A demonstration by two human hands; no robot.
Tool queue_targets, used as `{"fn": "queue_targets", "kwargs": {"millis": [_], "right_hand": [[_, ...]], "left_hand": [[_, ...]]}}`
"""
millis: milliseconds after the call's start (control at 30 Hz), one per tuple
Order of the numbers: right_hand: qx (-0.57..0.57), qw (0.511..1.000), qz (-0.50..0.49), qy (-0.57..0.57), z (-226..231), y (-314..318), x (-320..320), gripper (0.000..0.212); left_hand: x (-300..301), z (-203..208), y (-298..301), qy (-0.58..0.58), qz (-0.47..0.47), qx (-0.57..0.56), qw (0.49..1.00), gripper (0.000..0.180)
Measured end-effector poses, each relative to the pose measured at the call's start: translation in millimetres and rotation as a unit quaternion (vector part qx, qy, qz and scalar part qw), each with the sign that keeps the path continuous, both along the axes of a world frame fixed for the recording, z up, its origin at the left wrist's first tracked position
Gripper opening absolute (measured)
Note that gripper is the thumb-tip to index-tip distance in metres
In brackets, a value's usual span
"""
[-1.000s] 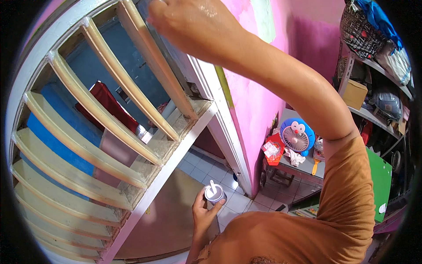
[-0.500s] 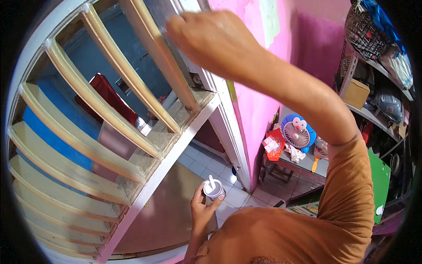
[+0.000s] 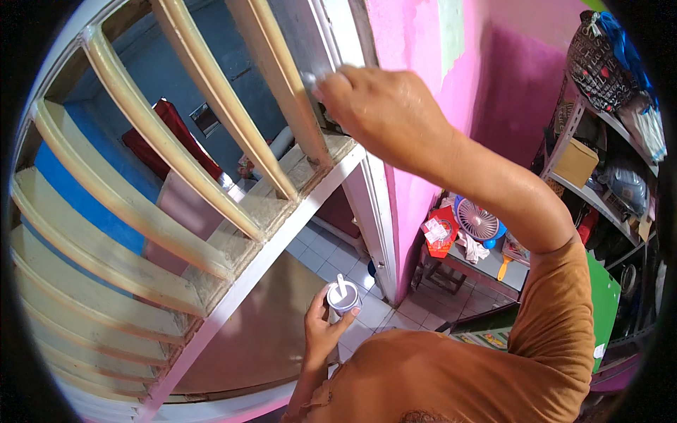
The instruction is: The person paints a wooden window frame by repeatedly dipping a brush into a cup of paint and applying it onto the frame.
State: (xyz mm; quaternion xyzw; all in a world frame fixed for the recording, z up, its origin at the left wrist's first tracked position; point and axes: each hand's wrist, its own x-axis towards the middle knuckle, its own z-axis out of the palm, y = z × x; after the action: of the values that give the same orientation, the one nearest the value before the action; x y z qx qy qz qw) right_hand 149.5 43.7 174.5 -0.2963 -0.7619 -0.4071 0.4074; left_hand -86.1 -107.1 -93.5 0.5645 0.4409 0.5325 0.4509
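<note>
My left hand [image 3: 326, 328] is wrapped around a small open can [image 3: 345, 309] with white inside, low in front of me. A white stick [image 3: 341, 285] stands tilted in the can. My raised right hand [image 3: 381, 106] is closed by the white door frame [image 3: 381, 233], near the last of the cream slats [image 3: 276, 77]. A small whitish thing [image 3: 310, 80] pokes out at its fingertips, too blurred to name. Whether it touches the frame or slat I cannot tell.
Cream slats rise from a dusty white-edged ledge [image 3: 282, 218] on the left. Beyond the pink wall [image 3: 423, 141], a table [image 3: 518, 275] bears a blue fan [image 3: 477, 217], a red box [image 3: 440, 231] and an orange-handled tool [image 3: 504, 266]. Loaded metal shelves [image 3: 564, 137] stand at the right.
My right hand has come down and to the right, alongside the door frame, and the whitish thing at its fingertips now shows. The view has shifted slightly. My left hand still holds the can.
</note>
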Motion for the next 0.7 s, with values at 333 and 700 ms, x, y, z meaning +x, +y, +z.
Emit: {"fn": "queue_targets", "kwargs": {"millis": [333,700], "right_hand": [[-0.031,0.999,0.021,0.019,-8.0,0.0,0.9,0.012],[0.005,0.996,0.049,0.074,27.8,11.6,-3.6,0.012]], "left_hand": [[-0.1,6.1,-0.2,0.009,-0.008,0.003,1.000,0.063],[1.7,12.2,-1.9,0.040,0.000,-0.031,0.999,0.065]]}}
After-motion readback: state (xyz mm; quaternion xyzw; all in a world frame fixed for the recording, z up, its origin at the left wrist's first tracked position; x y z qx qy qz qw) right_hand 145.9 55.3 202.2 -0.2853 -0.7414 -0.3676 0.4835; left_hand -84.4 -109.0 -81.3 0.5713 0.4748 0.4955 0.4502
